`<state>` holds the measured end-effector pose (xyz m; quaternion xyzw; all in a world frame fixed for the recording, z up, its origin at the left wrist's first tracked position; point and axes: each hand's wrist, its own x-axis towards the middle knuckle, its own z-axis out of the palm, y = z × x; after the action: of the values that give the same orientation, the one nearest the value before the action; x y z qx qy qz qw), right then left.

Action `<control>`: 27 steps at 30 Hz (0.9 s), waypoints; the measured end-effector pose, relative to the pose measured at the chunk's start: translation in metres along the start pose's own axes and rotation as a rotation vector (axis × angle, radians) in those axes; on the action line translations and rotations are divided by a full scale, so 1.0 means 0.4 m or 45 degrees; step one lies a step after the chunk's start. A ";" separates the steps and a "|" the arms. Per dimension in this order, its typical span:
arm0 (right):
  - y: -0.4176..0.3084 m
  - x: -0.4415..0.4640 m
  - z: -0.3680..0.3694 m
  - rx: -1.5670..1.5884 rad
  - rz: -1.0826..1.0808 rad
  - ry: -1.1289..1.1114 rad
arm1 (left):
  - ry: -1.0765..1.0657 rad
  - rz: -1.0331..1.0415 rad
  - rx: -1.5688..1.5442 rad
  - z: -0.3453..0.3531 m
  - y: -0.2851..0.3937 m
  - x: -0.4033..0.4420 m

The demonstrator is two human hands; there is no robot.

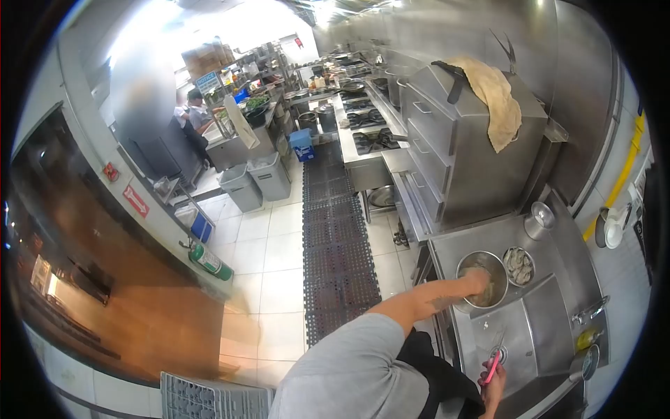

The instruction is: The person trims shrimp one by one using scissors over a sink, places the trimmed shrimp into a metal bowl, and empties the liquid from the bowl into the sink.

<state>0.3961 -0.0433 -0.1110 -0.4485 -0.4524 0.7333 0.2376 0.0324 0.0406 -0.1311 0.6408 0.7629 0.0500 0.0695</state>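
My left hand (477, 281) reaches down into a round metal pot (504, 269) at the sink's left end. Its fingers are hidden in the pale, cloudy contents, so what they touch does not show. Low over the sink (525, 363), my right hand (494, 385) is closed around the pink handle of a slim-bladed knife (495, 363). The blade points away from me, over the drain. Right beside the pot stands a smaller metal bowl (532, 274) full of pale greyish pieces, too small to name for sure.
A metal container (539, 222) stands behind the bowl, near a faucet (590, 311). A steel drawer cabinet (481, 160) with a draped cloth (492, 98) rises beyond the sink. Black matting (338, 237) runs along the floor past stoves (370, 129). Another person (195, 115) works far back.
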 end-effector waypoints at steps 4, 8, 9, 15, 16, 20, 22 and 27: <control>0.008 -0.012 -0.007 0.027 0.044 0.018 | -0.064 -0.081 0.114 -0.214 0.054 -0.005; 0.019 -0.042 -0.040 -0.028 0.096 0.065 | 0.241 0.260 0.179 -0.419 0.177 -0.010; 0.045 -0.038 -0.067 -0.026 0.100 0.076 | 0.409 0.366 0.087 -0.463 0.223 -0.010; 0.106 -0.058 -0.169 0.013 0.038 0.334 | 0.576 0.929 -0.195 -0.477 0.486 0.029; 0.105 -0.067 -0.181 0.054 0.075 0.368 | 0.514 0.875 -0.164 -0.382 0.526 0.054; 0.098 -0.138 -0.173 0.150 -0.070 0.453 | 0.297 0.881 -0.514 -0.014 0.511 0.053; 0.050 -0.197 -0.093 0.182 -0.245 0.580 | -0.114 0.575 -0.478 0.111 0.523 0.073; 0.066 -0.245 -0.080 0.237 -0.080 0.479 | -0.411 0.526 -1.381 0.069 0.473 -0.026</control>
<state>0.4729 -0.1155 -0.0969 -0.5393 -0.3442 0.6675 0.3809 0.2224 0.0629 -0.1264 0.6484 0.4681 0.3467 0.4902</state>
